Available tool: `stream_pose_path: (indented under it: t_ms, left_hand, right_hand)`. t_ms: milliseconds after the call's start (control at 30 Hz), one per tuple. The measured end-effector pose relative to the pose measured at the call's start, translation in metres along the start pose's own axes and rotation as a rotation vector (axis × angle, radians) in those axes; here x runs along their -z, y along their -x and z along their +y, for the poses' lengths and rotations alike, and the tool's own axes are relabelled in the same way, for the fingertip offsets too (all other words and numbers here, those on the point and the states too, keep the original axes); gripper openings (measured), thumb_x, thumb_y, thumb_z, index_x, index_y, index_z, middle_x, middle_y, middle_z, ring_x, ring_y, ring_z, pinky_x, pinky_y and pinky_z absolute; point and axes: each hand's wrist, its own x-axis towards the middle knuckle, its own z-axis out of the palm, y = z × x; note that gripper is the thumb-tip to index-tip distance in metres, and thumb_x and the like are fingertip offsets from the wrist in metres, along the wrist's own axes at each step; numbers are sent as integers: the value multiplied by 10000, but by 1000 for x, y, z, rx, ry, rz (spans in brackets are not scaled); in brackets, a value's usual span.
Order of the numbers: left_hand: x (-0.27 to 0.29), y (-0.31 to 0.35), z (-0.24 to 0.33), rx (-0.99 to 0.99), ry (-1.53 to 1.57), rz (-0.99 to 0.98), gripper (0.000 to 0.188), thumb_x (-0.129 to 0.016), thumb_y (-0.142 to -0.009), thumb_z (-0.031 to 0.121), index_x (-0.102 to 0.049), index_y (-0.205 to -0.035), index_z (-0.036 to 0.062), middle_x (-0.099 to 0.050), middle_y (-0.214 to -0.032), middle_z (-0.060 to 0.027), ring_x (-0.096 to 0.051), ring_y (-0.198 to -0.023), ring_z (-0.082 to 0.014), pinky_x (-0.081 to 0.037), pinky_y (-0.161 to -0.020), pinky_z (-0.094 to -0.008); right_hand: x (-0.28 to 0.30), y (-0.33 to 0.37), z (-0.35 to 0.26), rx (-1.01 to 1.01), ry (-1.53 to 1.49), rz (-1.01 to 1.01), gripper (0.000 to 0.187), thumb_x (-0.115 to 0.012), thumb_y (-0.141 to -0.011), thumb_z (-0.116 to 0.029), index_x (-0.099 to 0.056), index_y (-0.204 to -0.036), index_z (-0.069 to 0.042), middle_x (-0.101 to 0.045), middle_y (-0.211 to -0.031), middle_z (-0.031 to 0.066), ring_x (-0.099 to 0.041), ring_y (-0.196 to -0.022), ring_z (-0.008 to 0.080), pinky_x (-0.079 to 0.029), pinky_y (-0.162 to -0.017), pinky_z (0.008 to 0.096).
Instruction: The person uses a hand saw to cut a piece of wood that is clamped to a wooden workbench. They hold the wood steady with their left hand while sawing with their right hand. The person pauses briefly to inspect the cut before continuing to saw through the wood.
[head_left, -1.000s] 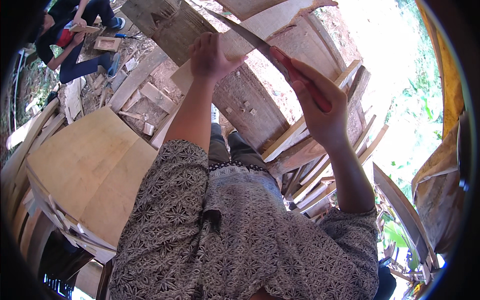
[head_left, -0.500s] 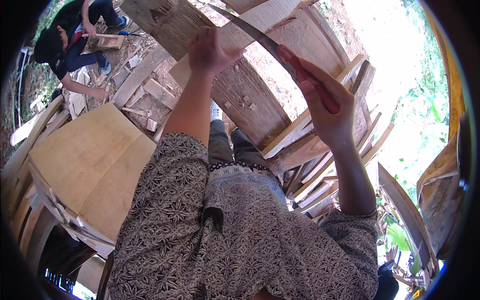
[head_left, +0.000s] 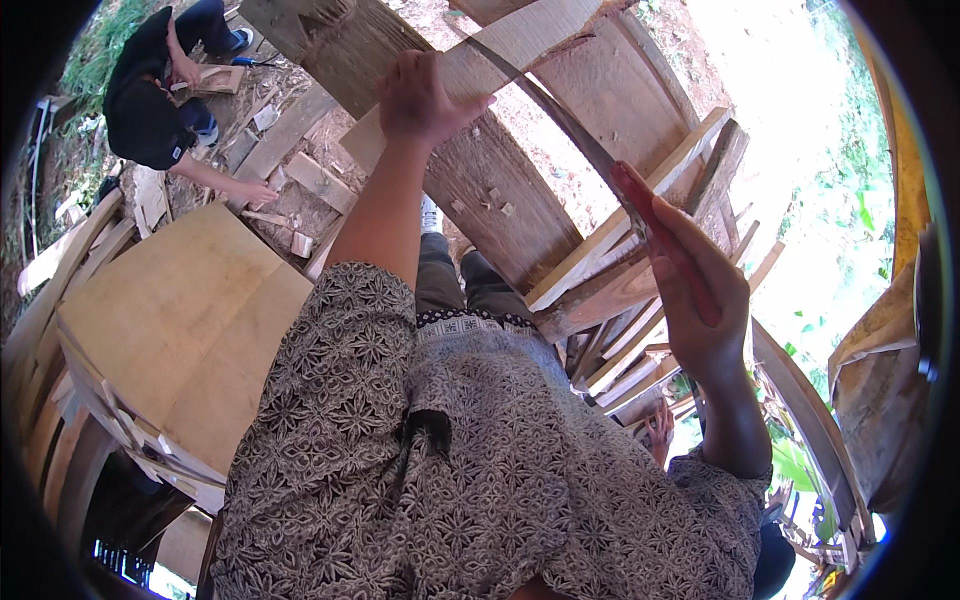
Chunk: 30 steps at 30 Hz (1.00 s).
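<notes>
My left hand [head_left: 415, 105] presses down on a pale wooden board [head_left: 545, 38], fingers over its edge and thumb stretched along it. That board lies slantwise across a wider, darker plank [head_left: 500, 195]. In my right hand [head_left: 705, 300] is a handsaw [head_left: 575, 130], held by its red handle [head_left: 665, 235]. The narrow blade slopes up and left from my fist, its far part against the board's edge, to the right of my left hand. Wood chips [head_left: 490, 203] lie on the dark plank.
At the upper left a person [head_left: 150, 110] crouches over scrap wood [head_left: 318, 180]. A large plywood panel [head_left: 180, 330] stands at my left. Stacked timber [head_left: 625, 375] lies at right, where another person's hand [head_left: 660, 430] shows. A yellow post [head_left: 905, 150] rises far right.
My right hand has drawn the saw back, down and to the right. My left hand stays put. The crouching person leans lower, one hand reaching right; another person's hand has appeared by the timber.
</notes>
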Motion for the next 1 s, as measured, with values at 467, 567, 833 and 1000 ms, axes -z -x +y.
stream_pose_path:
  t_ms: [467,567,833,1000]
  left_hand:
    - [8,-8,3,41,38,-85,828,-839,-650,667,-528,-1144,79,-575,-1167,-147,-565,-1151,-344,-427,-974,-500]
    - [5,-5,-3,75,19,-96,847,-840,-646,672,-538,-1166,76,-579,-1191,-151,-563,-1166,-344,-425,-982,-500]
    - [3,-3,5,92,-18,-97,910,-828,-618,738,-560,-1197,89,-565,-1241,-140,-539,-1208,-335,-414,-998,-512]
    - [1,0,5,69,-80,-96,895,-798,-657,753,-554,-1203,87,-560,-1255,-151,-542,-1202,-337,-425,-992,-526]
  right_hand:
    - [-120,-238,98,126,-165,205,381,-629,-974,-57,-673,-1352,-71,-769,-1155,96,-723,-1029,130,-561,-901,271]
    - [-127,-230,106,73,-148,178,367,-666,-978,-76,-672,-1345,-55,-768,-1141,104,-711,-1038,123,-552,-904,263]
    - [-129,-176,155,214,-105,258,392,-708,-973,-98,-670,-1363,-117,-755,-1188,118,-720,-1078,145,-560,-892,304]
    - [-99,-145,131,81,-147,214,361,-705,-985,-107,-683,-1345,-112,-752,-1212,105,-702,-1103,136,-539,-927,280]
